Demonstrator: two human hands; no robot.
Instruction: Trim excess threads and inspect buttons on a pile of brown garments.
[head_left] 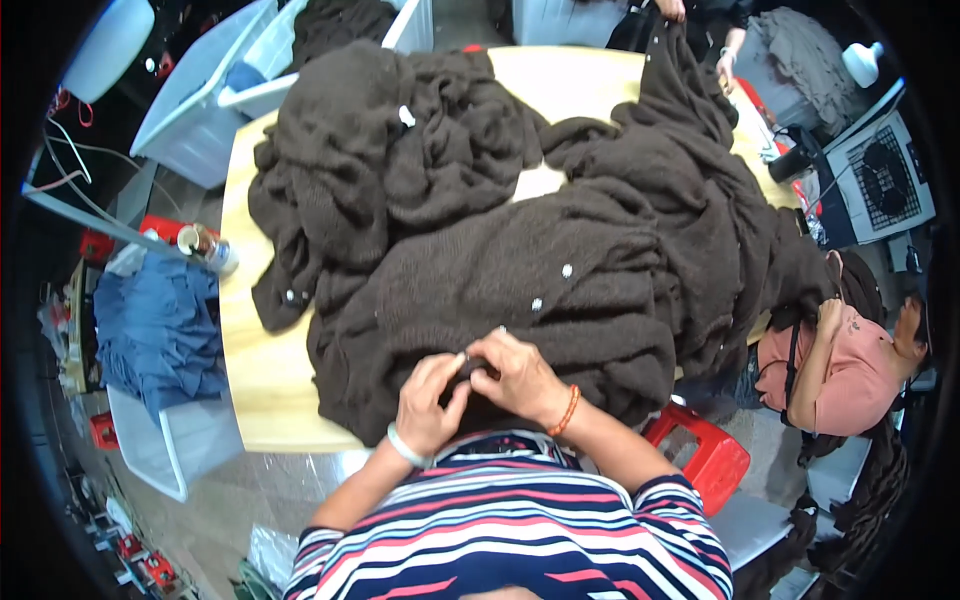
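Dark brown knitwear (460, 275) lies bunched up across the pale wooden table (275, 395) in front of me. At its near edge, close to my body, my left hand (428, 408) pinches a small fold of the knit between thumb and fingers. My right hand (522, 382) is closed on the same fold, its fingertips nearly meeting the left ones. What exactly sits between the fingertips is hidden. Beyond my hands, a pale shiny button (567, 271) and another button (537, 304) show on the knit. A second heap of brown knitwear (340, 130) lies farther left.
Left of the table, blue garments (160, 325) overflow a white bin (150, 440). A small bottle (218, 255) stands at the left edge. A person in a pink top (850, 370) is at the right; another person's hand (727, 70) is across the table. A red stool (710, 460) stands behind my right arm.
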